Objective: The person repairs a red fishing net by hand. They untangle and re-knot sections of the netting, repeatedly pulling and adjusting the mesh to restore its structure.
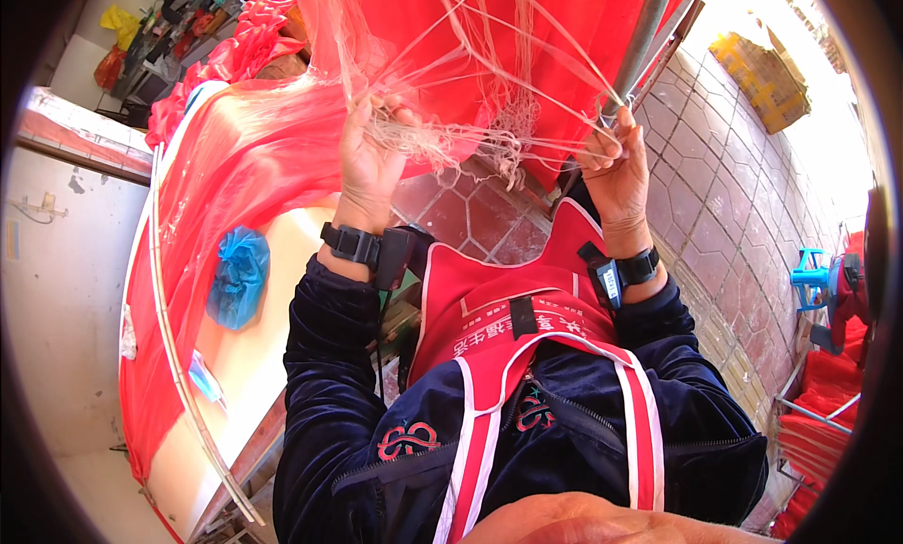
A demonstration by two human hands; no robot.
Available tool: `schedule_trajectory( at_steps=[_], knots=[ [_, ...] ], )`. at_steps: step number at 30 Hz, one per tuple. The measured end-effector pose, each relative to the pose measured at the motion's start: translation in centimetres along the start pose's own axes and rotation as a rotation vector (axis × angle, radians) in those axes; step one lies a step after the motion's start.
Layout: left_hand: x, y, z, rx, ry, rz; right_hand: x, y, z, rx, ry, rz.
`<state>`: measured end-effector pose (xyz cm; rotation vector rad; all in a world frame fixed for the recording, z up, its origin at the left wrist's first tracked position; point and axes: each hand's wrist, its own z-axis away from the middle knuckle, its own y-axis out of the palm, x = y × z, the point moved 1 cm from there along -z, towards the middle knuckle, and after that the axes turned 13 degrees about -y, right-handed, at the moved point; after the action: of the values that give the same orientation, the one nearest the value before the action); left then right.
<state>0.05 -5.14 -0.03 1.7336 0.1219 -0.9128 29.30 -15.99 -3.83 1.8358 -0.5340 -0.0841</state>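
Between my two hands stretches a tangled pale net (508,144) of fine threads, with a bunched, knotted strip along its lower edge. My left hand (369,163) is closed on the bunched mesh, its fingertips partly hidden by the threads. My right hand (621,173) pinches several taut strands with thumb and fingers, close to the metal pole (644,41). More strands run up and away from both hands in front of a hanging red cloth (395,27). Whether that cloth is joined to the net, I cannot tell.
Red sheer fabric (254,135) drapes over a pale tabletop (282,271) at left, with a blue plastic bag (237,276) and a long thin bamboo strip (162,290). A cardboard box (760,74), a blue stool (809,279) and folded red cloth (823,394) are on the right.
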Motion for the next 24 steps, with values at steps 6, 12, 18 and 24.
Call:
schedule_trajectory(
  at_steps=[6,12,18,24],
  knots=[
    [-0.4,-1.8,-0.3,-0.132,0.05,0.023,1.1,0.2,-0.5,0.029,-0.034,-0.046],
    [-0.1,-1.9,-0.4,-0.106,-0.048,-0.047,-0.2,-1.4,0.0,0.014,0.075,0.08],
    [1.9,0.4,0.1,-0.185,-0.396,-0.327,-1.8,-2.4,1.2,0.013,0.196,0.667],
    [2.7,1.8,0.7,-0.084,-0.508,-0.479,-2.4,-2.9,1.7,-0.002,0.227,0.817]
  ],
)
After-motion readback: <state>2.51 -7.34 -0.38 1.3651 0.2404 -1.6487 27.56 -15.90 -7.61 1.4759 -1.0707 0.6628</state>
